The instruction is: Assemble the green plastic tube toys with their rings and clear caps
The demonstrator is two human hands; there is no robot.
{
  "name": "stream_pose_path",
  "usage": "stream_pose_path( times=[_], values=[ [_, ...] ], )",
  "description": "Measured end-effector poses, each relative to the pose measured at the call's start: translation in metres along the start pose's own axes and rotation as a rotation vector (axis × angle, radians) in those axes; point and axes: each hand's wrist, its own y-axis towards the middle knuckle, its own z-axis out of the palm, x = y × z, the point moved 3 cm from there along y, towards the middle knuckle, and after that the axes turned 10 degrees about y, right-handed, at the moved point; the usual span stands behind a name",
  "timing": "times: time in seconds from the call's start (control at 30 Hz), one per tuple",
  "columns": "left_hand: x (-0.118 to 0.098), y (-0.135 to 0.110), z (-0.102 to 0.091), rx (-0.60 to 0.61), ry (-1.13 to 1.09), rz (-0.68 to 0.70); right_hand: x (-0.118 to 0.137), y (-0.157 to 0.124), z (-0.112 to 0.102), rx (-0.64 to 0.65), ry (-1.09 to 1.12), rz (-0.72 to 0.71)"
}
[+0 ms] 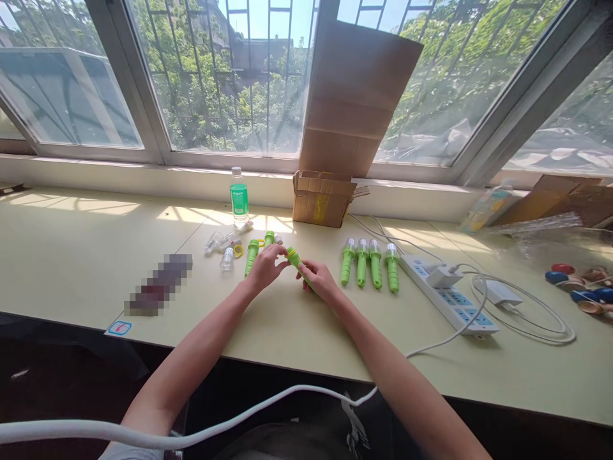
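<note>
My right hand (pixel 318 279) is wrapped round a ribbed green tube (pixel 297 260), which looks like a small flashlight body, tilted with its upper end to the left. My left hand (pixel 265 265) pinches at a yellow ring (pixel 290 253) on that upper end; its fingertips partly hide the contact. Just beyond my left hand stand two more green bodies, one nearer (pixel 251 255) and one farther (pixel 269 238). To their left lie clear plastic caps (pixel 227 259) and a loose yellow ring (pixel 238 251). Several green flashlights with clear caps (pixel 363 262) form a row right of my right hand.
A bottle with a green label (pixel 239 199) and a cardboard box (pixel 322 199) stand by the window. On the right are a power strip (pixel 450 297) with plugs and looped cables. A white cable (pixel 258 409) crosses in front of me. A blurred item (pixel 160 284) lies left.
</note>
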Motion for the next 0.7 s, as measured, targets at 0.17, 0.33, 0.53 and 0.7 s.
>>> stream_pose_path(
  times=[0.17, 0.33, 0.53, 0.7],
  values=[
    [-0.0023, 0.0003, 0.0004, 0.001, -0.028, -0.004, -0.0025, -0.0012, 0.0027, -0.041, 0.001, 0.013],
    [-0.005, 0.0019, -0.001, -0.027, -0.048, 0.008, -0.0033, -0.002, 0.0027, -0.044, 0.054, 0.048],
    [-0.0066, 0.0027, -0.003, -0.026, -0.05, 0.022, -0.0006, -0.0004, -0.0002, -0.049, 0.033, 0.01],
    [-0.0047, 0.0017, -0.0011, 0.001, -0.046, 0.0, 0.0002, 0.0, -0.0008, -0.022, -0.002, -0.01]
  ],
)
